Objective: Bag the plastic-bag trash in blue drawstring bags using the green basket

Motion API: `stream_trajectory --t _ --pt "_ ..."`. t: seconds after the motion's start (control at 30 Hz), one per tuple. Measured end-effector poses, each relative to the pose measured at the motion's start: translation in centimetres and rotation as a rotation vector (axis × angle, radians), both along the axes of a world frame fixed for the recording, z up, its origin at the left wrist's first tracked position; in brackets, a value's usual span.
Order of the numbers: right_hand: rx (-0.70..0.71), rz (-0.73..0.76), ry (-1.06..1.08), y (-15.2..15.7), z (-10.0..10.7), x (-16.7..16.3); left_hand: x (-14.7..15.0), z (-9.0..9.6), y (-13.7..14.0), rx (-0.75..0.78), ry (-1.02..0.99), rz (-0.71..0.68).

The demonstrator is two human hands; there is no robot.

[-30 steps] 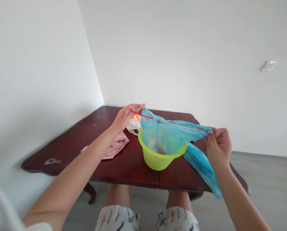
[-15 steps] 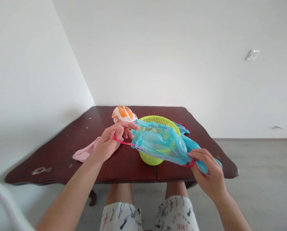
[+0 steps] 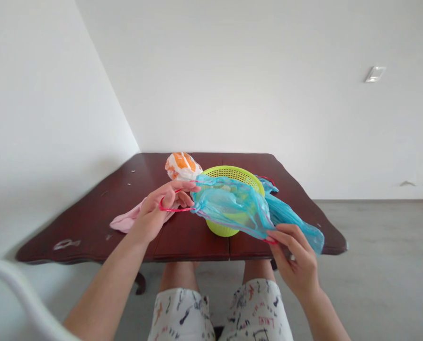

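A thin, see-through blue drawstring trash bag [image 3: 229,201] is stretched between my two hands. Its red drawstring [image 3: 177,210] makes a loop at the left side, hooked around the thumb and fingers of my left hand [image 3: 163,203]. At the lower right corner, my right hand [image 3: 294,258] pinches the bag's edge beside another bit of red string. Behind and below the bag stands a yellow-green plastic basket [image 3: 225,230], partly covered from my view. A bunched blue length of plastic [image 3: 292,218] hangs over the table to the right; whether it is the same bag I cannot tell.
The dark red wooden table [image 3: 193,248] has a wavy edge and meets the white walls. An orange and white plastic bundle [image 3: 183,166] lies behind the basket's left side. Pink cloth [image 3: 126,220] is partly hidden by my left forearm. A white curved object [image 3: 22,293] shows at lower left.
My left hand has drawn slightly left with the drawstring loop. My right hand has shifted a little left and down with the bag's corner. The camera view has tilted slightly.
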State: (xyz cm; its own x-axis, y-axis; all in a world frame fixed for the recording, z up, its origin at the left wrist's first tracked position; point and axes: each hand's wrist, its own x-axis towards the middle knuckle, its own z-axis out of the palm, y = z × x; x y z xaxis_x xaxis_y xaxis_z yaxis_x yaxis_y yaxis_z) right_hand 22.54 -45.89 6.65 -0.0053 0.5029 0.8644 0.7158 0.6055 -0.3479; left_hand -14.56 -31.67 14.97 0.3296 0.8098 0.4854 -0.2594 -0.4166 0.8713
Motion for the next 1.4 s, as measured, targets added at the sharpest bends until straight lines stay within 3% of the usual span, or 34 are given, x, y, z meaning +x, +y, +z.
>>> stream_trajectory --t 0.17,0.27,0.37,0.57,0.83,1.0,1.13,1.27,1.4 --pt "0.020 -0.002 0.510 -0.5 0.2 -0.9 0.5 0.4 0.0 -0.062 -0.172 0.022" --pt "0.091 0.038 0.887 -0.7 1.5 -1.9 1.5 0.5 -0.2 -0.101 -0.359 0.016" --pt "0.071 0.139 1.177 -0.7 2.9 -2.8 2.7 0.1 -0.8 -0.129 -0.465 0.019" --pt "0.184 0.089 1.391 -1.1 4.2 -2.7 4.5 -2.4 -3.9 -0.102 -0.543 0.024" --pt "0.121 0.349 1.642 -0.7 4.0 1.2 5.0 -5.1 -6.0 -0.108 -0.515 0.060" --pt "0.058 0.334 1.644 -0.3 3.1 1.5 5.4 -6.4 -6.6 -0.111 -0.535 0.100" --pt "-0.056 0.371 1.458 -1.0 2.4 0.3 5.1 -7.1 -7.3 -0.167 -0.474 0.017" --pt "-0.142 0.421 1.130 -1.6 2.4 -1.2 4.6 -6.0 -7.6 -0.209 -0.391 -0.102" --pt "-0.254 0.470 0.947 -1.7 3.0 -2.2 4.6 -4.6 -7.6 -0.217 -0.343 -0.094"
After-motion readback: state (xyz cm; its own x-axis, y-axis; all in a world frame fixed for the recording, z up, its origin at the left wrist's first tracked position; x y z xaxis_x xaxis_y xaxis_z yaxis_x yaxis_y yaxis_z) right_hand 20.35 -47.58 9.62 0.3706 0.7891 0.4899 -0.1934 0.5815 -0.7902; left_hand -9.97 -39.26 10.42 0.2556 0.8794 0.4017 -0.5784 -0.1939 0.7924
